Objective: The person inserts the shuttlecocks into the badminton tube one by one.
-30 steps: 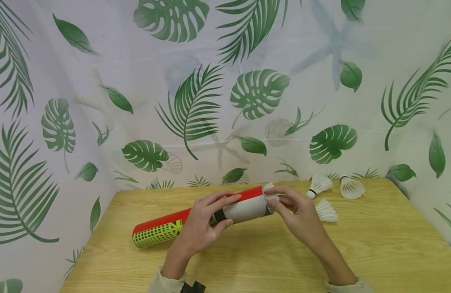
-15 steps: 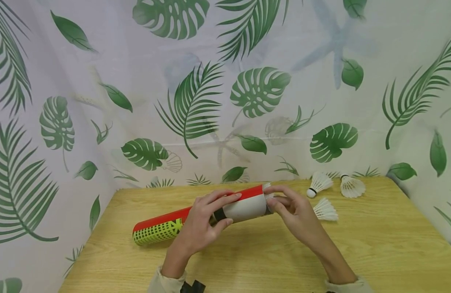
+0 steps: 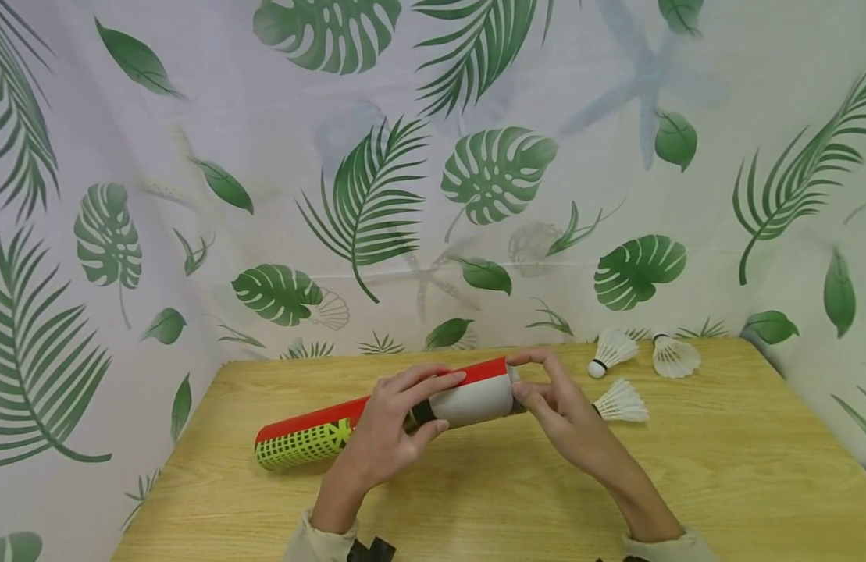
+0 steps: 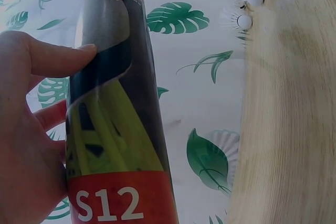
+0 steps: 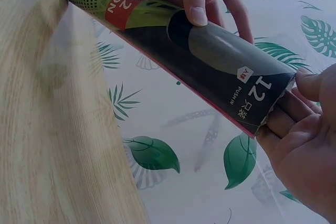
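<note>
A long shuttlecock tube (image 3: 469, 403), red, yellow-green, black and grey, slants across the middle of the head view, its right end raised. My left hand (image 3: 383, 429) grips its middle, fingers over the top and thumb on the near side. At the raised open end is my right hand (image 3: 580, 425). In the right wrist view, several of its fingers (image 5: 283, 121) reach into the tube's mouth while the thumb lies at the rim. A little white shows at the mouth in the head view; what lies deeper inside is hidden.
Three white feather shuttlecocks lie at the back right of the wooden table (image 3: 721, 468): one shuttlecock (image 3: 611, 353), another shuttlecock (image 3: 675, 357) beside it, and a nearer shuttlecock (image 3: 624, 402) partly behind my right hand. A leaf-patterned cloth (image 3: 433, 156) hangs behind.
White feathers that stuck out of the tube's mouth have gone inward and hardly show. My right hand's fingers have shifted at the rim; my left hand keeps its grip.
</note>
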### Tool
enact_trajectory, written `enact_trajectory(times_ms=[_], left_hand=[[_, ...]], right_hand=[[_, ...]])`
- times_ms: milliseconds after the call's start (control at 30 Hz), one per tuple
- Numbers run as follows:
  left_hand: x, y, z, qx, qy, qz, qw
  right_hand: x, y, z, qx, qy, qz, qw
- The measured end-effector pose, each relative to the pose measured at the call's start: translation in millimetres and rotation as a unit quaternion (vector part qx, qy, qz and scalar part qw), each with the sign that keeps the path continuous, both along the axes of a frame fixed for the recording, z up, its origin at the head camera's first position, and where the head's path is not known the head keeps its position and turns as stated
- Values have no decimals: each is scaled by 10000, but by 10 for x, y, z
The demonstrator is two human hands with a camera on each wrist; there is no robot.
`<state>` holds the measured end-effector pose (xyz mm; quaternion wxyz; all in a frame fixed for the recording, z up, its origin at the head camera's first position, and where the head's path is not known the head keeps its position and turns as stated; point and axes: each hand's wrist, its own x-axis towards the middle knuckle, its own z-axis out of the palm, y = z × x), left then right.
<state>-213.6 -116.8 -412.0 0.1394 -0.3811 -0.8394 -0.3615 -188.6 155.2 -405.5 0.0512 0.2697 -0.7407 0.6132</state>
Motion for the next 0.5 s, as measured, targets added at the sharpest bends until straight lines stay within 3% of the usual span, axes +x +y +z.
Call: enact_trajectory(times_ms=[167,300,500], left_hand=[[5,-23,-2,8,-40,22,10000],[1,-26,-6,6,-47,43,10000],[-29,-43,-20,-43,-30,146,9999]], right_hand=[[-2,-23,9,47,-23,83,10000],[4,17,42,23,-20,-122,9999],[0,262,106,52,552,-601,9966]])
